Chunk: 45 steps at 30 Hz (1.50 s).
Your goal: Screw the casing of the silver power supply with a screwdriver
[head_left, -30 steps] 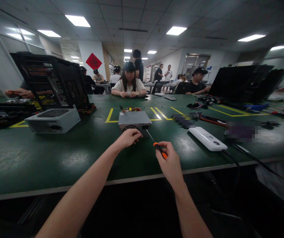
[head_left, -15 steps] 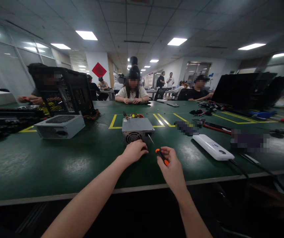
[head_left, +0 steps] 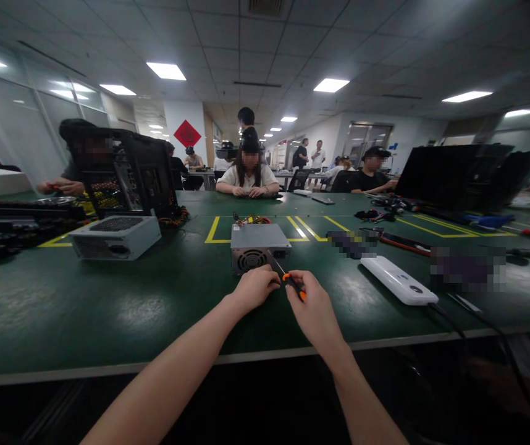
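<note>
A grey metal power supply [head_left: 259, 246] with a round fan grille sits on the green table [head_left: 107, 309] in front of me. My right hand [head_left: 314, 312] is closed round a screwdriver [head_left: 288, 279] with an orange and black handle, its thin shaft pointing up-left toward the unit's front face. My left hand [head_left: 254, 288] rests curled on the table just before the power supply, its fingertips pinched together beside the screwdriver's handle. Whatever it pinches is too small to see.
A second power supply [head_left: 117, 237] lies at the left by an open black computer case [head_left: 126, 173]. A white device [head_left: 398, 280] with a cable lies to the right, beyond it tools and black panels. Several people sit across the table; yellow tape marks its surface.
My left hand has drawn back from the power supply's front face toward the screwdriver handle. My right hand shifted slightly left, bringing the two hands together.
</note>
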Each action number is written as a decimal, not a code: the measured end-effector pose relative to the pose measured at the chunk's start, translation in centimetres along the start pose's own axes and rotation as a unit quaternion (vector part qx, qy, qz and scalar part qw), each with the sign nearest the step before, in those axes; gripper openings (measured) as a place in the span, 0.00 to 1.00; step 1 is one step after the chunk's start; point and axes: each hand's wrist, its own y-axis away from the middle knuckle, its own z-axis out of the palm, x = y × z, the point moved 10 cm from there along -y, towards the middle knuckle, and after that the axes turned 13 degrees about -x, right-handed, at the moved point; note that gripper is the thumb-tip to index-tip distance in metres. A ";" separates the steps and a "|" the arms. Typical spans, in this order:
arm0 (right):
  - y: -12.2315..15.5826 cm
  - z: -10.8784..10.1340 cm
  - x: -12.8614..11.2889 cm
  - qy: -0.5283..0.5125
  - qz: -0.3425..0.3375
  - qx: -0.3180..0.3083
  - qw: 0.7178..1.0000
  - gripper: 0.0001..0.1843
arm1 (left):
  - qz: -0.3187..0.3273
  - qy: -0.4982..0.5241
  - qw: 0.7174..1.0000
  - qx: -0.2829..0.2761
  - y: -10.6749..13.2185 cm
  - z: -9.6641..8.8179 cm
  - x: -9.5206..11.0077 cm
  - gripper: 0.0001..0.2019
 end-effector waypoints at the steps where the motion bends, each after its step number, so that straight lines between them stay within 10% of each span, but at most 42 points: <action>1: 0.0 -0.1 0.1 0.001 0.002 0.005 1.000 0.12 | -0.001 0.000 1.000 0.002 0.0 0.0 0.0 0.07; 24: -1.4 0.4 -1.6 0.116 0.021 0.017 0.993 0.10 | -0.065 0.030 0.997 -0.005 -0.4 0.1 -1.5 0.06; 37: -3.2 -5.5 2.4 0.078 0.071 0.098 0.990 0.12 | -0.042 0.103 0.992 0.052 -0.3 -0.8 -1.7 0.06; 45: -3.6 -3.6 3.5 0.042 0.076 0.054 0.995 0.11 | -0.048 0.401 0.909 0.105 -0.9 -0.7 -4.3 0.05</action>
